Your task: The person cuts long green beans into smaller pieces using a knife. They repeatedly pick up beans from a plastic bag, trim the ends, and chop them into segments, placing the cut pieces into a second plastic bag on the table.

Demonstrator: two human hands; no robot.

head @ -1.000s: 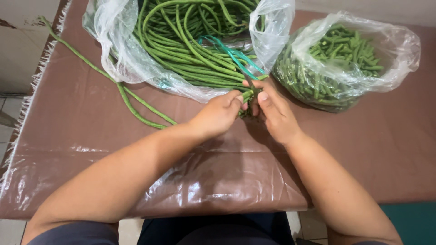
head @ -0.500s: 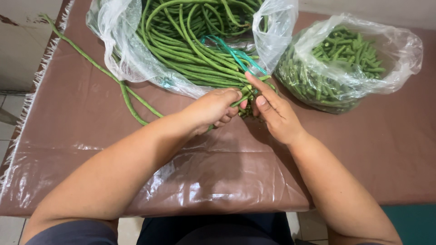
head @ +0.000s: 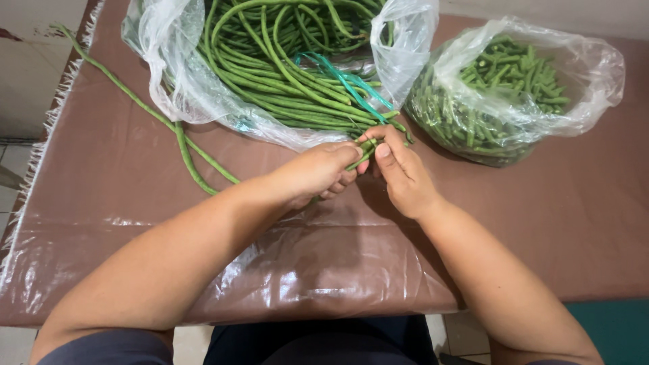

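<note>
Both hands meeting at the middle of the table [head: 135, 176], right in front of the big bag [head: 182, 88]. Left hand [head: 318, 172] curled shut around a few long beans [head: 362, 157], knuckles up, bean ends poking out past the fingers toward the right. Right hand [head: 402, 172] pinching those same ends between thumb and fingertips, so closed on the beans too. Beans held just above the brown plastic cover, touching the edge of the big bag's opening.

Big bag lying open on its side, stuffed with a bundle of uncut beans [head: 284, 74], teal string [head: 345, 81] trailing out over them toward the hands. Smaller clear bag [head: 574, 81] to the right, just beside the big one, full of short cut pieces [head: 487, 101]. Couple of loose beans [head: 182, 145] lying on the cover left of the hands, one running long toward the far left corner. Tiled floor [head: 13, 162] showing past the left edge.
</note>
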